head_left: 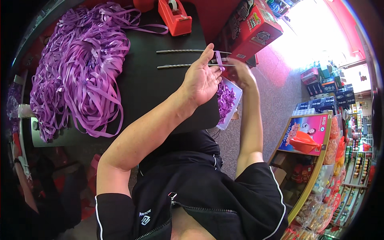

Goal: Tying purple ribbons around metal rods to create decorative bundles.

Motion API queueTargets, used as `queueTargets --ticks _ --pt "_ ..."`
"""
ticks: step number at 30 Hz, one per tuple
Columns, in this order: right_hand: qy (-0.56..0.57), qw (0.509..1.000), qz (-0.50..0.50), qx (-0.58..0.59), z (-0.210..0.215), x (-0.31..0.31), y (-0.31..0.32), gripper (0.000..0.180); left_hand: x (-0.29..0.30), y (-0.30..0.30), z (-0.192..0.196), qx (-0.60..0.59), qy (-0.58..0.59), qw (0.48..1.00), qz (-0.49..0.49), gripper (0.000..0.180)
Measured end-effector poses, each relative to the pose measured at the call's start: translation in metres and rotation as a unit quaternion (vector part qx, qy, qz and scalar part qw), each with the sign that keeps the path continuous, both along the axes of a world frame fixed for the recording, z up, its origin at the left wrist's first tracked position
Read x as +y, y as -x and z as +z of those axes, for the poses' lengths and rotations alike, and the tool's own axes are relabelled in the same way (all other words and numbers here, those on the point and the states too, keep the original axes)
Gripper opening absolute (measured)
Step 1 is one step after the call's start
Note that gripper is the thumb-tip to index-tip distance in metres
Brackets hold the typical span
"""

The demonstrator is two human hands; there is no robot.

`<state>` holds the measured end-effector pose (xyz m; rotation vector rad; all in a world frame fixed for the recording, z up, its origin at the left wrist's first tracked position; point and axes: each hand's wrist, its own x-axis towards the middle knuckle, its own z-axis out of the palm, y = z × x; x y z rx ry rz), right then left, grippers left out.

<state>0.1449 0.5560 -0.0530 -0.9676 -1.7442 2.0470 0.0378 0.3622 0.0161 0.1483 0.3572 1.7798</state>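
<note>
My left hand [202,78] is raised over the edge of the black table [156,80], its fingers pinching a short purple ribbon strip [218,59] between the two metal rods. My right hand [242,72] is close beside it, blurred, at the ends of the two twisted metal rods [180,51] that lie parallel across the table. Whether the right hand grips the ribbon or a rod, I cannot tell. Below the hands a white tray [237,94] with small purple ribbon pieces overhangs the table edge.
A large heap of purple ribbon [76,68] covers the table's left side. A red tape dispenser [174,17] stands at the far edge. A red carton [252,30] sits to the right. Shelves with packaged goods [320,132] stand at the right over a grey floor.
</note>
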Motion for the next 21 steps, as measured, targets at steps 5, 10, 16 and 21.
queueTargets --ticks 5,10,16,21 --pt "0.252 0.912 0.111 0.305 -0.048 -0.021 0.026 0.051 -0.003 0.002 -0.003 0.004 -0.009 1.000 0.007 0.058" --pt "0.325 0.847 0.163 0.388 -0.057 -0.029 0.047 0.053 -0.006 0.003 0.004 0.002 0.009 1.000 -0.005 0.055" --pt "0.320 0.842 0.210 0.380 -0.064 -0.015 0.065 0.035 -0.006 0.004 0.003 0.014 -0.001 1.000 -0.013 0.054" --pt "0.337 0.822 0.278 0.366 -0.057 -0.011 0.066 0.029 -0.005 0.005 -0.002 0.019 -0.005 1.000 -0.019 0.055"
